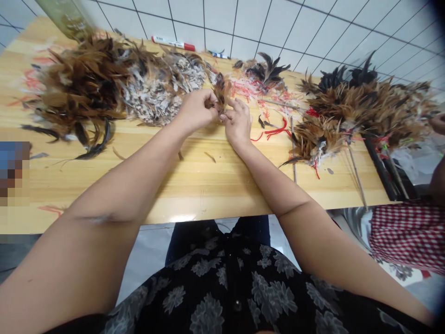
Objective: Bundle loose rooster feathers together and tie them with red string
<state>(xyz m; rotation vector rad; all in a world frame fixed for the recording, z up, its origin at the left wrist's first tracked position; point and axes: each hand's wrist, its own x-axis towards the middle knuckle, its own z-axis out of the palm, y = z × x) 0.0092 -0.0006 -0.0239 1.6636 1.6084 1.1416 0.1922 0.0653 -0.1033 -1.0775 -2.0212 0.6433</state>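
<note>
My left hand [200, 110] and my right hand [238, 123] meet over the middle of the table, fingers closed on a small bunch of brown feathers [220, 90]. The feather tips point up and away from me; their lower ends are hidden by my fingers. Left of my left hand lies a pile of grey-white feathers [149, 93], beside a larger heap of brown feathers [86, 79]. Red string strands [278, 130] lie on the wood just right of my right hand. Further right is a feather bundle [314, 139] bound with red string, next to a thin stick [294, 157].
Feather dusters [361, 102] with stick handles lie at the right, near a black box-like object [382, 167]. A red-capped marker [173, 43] and dark feathers [266, 72] lie along the tiled wall [219, 23]. A person's hand [438, 123] shows at the right edge.
</note>
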